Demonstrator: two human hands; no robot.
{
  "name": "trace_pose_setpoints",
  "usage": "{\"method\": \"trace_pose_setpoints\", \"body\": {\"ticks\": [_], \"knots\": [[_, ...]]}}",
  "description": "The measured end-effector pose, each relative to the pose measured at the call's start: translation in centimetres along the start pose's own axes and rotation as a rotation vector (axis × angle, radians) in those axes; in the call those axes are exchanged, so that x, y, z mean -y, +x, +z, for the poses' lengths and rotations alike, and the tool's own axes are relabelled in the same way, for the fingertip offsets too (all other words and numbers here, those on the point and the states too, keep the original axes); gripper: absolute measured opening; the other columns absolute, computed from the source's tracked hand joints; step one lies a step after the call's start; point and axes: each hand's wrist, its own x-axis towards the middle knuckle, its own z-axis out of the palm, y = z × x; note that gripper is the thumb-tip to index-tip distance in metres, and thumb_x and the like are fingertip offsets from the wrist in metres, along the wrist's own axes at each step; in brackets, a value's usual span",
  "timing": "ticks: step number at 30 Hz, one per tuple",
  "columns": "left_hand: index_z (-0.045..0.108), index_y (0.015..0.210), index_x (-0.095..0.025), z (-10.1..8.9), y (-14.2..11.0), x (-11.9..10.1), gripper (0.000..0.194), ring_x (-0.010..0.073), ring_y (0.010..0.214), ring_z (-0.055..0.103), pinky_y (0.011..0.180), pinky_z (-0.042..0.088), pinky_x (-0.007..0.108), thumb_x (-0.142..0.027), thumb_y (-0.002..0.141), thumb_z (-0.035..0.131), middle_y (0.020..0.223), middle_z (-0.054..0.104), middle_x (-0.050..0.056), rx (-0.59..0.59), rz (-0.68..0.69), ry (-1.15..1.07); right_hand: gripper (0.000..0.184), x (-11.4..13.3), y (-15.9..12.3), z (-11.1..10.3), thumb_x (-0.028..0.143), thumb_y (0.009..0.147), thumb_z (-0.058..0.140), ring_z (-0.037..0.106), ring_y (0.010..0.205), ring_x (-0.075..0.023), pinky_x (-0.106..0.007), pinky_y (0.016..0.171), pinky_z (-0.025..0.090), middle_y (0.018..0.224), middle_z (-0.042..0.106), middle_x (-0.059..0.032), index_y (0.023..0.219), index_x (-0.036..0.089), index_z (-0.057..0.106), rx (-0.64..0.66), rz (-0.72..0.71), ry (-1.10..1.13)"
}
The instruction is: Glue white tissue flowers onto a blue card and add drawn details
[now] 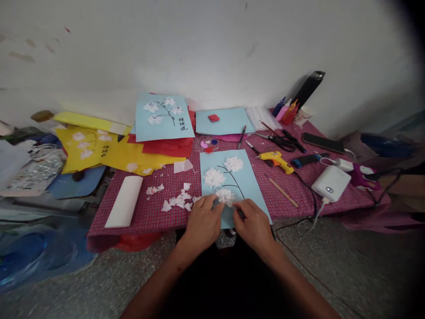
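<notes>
A light blue sheet (250, 177) lies before me with a dark drawn stem and three white paper flowers on it. The lowest paper flower (225, 196) sits between my two hands. My left hand (205, 217) rests at its left, fingers curled and touching the flower's edge. My right hand (253, 221) is at its right, thumb and fingers pinched together near the petals. What the right fingertips hold, if anything, is too small to make out. Torn white paper pieces (180, 200) are scattered left of the sheet.
A yellow glue gun (276, 160), scissors (280, 141), a wooden stick (282, 191) and a white power bank (331, 182) lie to the right. A folded white paper (124, 201) is at the left. A finished flower picture (162, 126) leans at the back. Cables hang over the front edge.
</notes>
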Motion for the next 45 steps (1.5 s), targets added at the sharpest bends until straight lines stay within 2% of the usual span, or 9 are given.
{"method": "trace_pose_setpoints", "body": {"ticks": [5,12,16,30,39,45], "knots": [[0.061,0.125,-0.02,0.0,0.0,-0.1,0.035,0.0279,0.121,0.05,0.105,0.043,0.046,-0.014,0.093,0.049,0.134,0.053,0.013,-0.011,0.01,0.003,0.013,-0.3,-0.3,-0.3,0.023,0.092,0.054,0.063,0.08,-0.0196,-0.03,0.074,0.047,0.088,0.066,-0.0055,0.095,0.019,0.066,0.005,-0.004,0.011],[0.06,0.125,-0.021,-0.1,0.1,-0.2,0.036,0.0277,0.121,0.05,0.105,0.043,0.047,-0.013,0.091,0.049,0.132,0.054,0.013,-0.013,0.021,0.005,0.017,0.1,-0.1,0.4,0.03,0.094,0.055,0.063,0.079,-0.0195,-0.029,0.069,0.044,0.087,0.066,-0.0064,0.093,0.019,0.068,-0.009,-0.011,-0.102],[0.061,0.123,-0.021,-0.1,0.2,-0.3,0.035,0.0282,0.121,0.051,0.103,0.044,0.047,-0.013,0.091,0.05,0.133,0.053,0.013,0.003,0.008,0.029,0.02,0.4,0.2,0.8,0.029,0.096,0.053,0.063,0.077,-0.0183,-0.028,0.067,0.041,0.084,0.066,-0.0059,0.088,0.02,0.07,0.013,0.004,-0.145],[0.058,0.126,-0.021,0.1,0.5,-0.8,0.036,0.0286,0.117,0.051,0.1,0.044,0.047,-0.014,0.092,0.049,0.131,0.054,0.012,0.016,-0.029,0.078,0.017,0.5,0.9,0.7,0.028,0.094,0.056,0.063,0.075,-0.0172,-0.027,0.063,0.039,0.086,0.066,-0.0042,0.094,0.025,0.073,0.054,0.01,-0.164],[0.059,0.126,-0.021,0.2,0.2,-0.5,0.036,0.0282,0.119,0.051,0.103,0.044,0.048,-0.014,0.092,0.048,0.132,0.054,0.014,-0.011,-0.001,0.066,0.013,-0.8,0.4,-0.1,0.022,0.092,0.055,0.064,0.08,-0.0181,-0.028,0.074,0.049,0.087,0.066,-0.0045,0.094,0.02,0.069,-0.008,-0.011,0.066],[0.063,0.117,-0.017,0.3,0.0,-0.1,0.031,0.0273,0.123,0.051,0.106,0.043,0.046,-0.01,0.091,0.047,0.132,0.053,0.014,-0.044,0.005,0.006,0.022,-1.0,0.6,-0.4,0.02,0.091,0.054,0.065,0.079,-0.0177,-0.028,0.074,0.051,0.095,0.067,-0.0051,0.108,0.021,0.068,0.007,-0.018,0.121]]}}
